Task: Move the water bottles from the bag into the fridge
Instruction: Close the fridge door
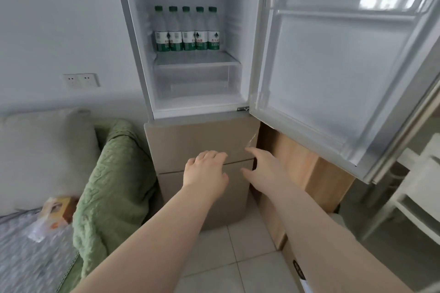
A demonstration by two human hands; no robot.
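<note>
Several clear water bottles (pixel 187 29) with green caps and green-white labels stand in a row at the back of a glass shelf (pixel 197 59) inside the open white fridge (pixel 140 38). The fridge door (pixel 333 74) is swung wide to the right. My left hand (pixel 206 171) and my right hand (pixel 264 169) are stretched forward side by side below the open compartment, in front of the beige lower fridge drawers (pixel 195 140). Both hands hold nothing and their fingers are loosely spread. A crumpled plastic bag (pixel 51 216) lies on the bed at the lower left.
A bed with a white pillow (pixel 45 154) and a green blanket (pixel 112 183) is at the left. Cardboard boxes (pixel 307 173) stand right of the fridge under the door. A white chair (pixel 414 188) is at the far right. Pale floor tiles (pixel 228 254) lie below.
</note>
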